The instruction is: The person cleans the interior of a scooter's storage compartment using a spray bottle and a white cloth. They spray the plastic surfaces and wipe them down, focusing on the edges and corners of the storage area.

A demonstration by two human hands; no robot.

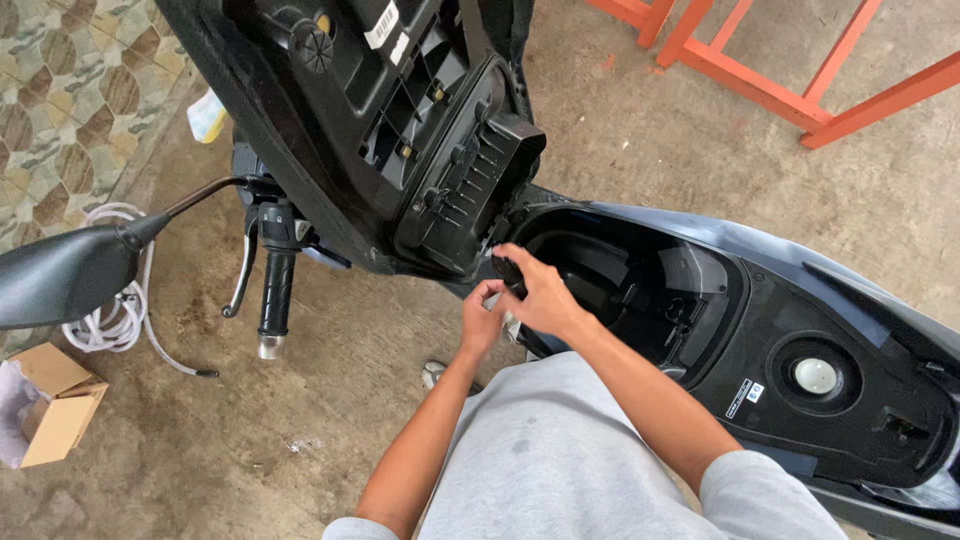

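Black plastic fills most of my view: the raised seat [400, 110] leans up at twelve o'clock, its ribbed underside facing me, and the open storage bay [640, 285] lies at three o'clock from my hands. My right hand [540, 295] sits at the bay's front rim, fingers curled and pinching a small black part [505, 270] just under the seat hinge. My left hand [482, 318] is just beside it at eight o'clock, fingertips pressed together near a bit of white under my right palm; what that white bit is I cannot tell.

A white oblong label [381, 24] with dark bars sticks to the seat's underside at twelve o'clock. A smaller white label [745, 397] lies flat on the black panel at four o'clock, next to the round white fuel cap [815, 375]. A brown cardboard box [55, 400], flaps open, stands on the concrete at nine o'clock, with a coiled white hose [115, 310] above it. The mirror [60, 270] and handlebar grip [275, 290] jut in between the box and my hands. Orange metal bars [800, 90] cross at one o'clock.
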